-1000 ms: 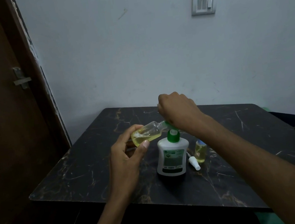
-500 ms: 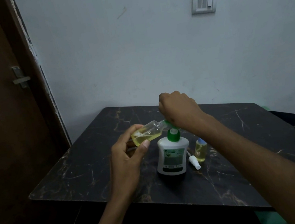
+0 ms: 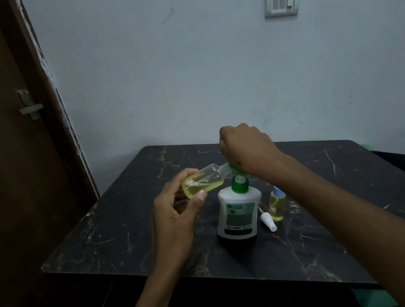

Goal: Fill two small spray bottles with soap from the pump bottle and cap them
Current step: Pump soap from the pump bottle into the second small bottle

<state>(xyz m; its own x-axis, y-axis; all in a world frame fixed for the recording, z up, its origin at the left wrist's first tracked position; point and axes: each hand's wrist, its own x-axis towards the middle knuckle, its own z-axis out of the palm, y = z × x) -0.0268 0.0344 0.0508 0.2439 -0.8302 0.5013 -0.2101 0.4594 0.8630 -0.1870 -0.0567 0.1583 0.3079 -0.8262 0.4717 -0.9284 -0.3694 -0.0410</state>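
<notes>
Centre frame: left hand point(image 3: 176, 217) pinches tilted clear plastic spray bottle point(image 3: 203, 181); right hand point(image 3: 245, 149) fisted on white pump bottle's point(image 3: 238, 212) green nozzle point(image 3: 231, 169). Risk: misaligned neck, soap spills onto dark marble-patterned counter point(image 3: 105, 241).

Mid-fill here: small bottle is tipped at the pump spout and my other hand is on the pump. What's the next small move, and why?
Probably press the pump again. The tilted spray bottle in the left hand looks only part full, its mouth at the green spout of the pump bottle, and the right hand sits on the pump head. The white sprayer cap lies on the table, so capping comes later.
</notes>
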